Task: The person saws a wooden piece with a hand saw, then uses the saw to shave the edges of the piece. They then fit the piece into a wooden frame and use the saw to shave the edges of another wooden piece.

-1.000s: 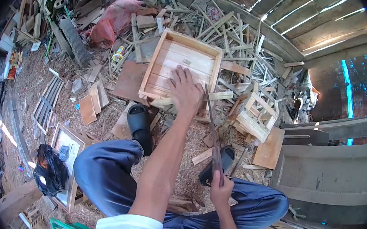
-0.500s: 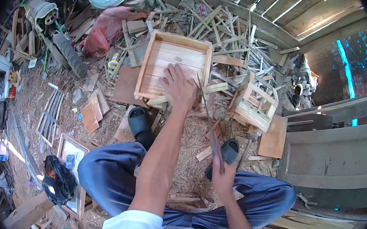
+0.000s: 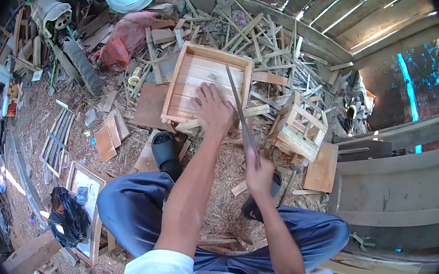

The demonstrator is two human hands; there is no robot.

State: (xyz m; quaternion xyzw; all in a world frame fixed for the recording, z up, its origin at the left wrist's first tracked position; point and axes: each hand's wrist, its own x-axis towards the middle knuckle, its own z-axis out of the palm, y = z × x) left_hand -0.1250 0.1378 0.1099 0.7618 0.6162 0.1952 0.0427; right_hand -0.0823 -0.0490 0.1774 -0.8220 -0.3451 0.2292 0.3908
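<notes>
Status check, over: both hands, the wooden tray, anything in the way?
Left hand flat on wooden tray. Right hand grips saw, blade crossing tray's near rim. Scrap slats piled beyond.

**Slatted box and long blade**

A shallow, square box of pale wooden slats lay open side up, slightly tilted, on the littered floor, its near edge under the spread left hand. A long narrow blade, dark and thin, crossed that edge, its lower end clasped in the right hand.
</notes>
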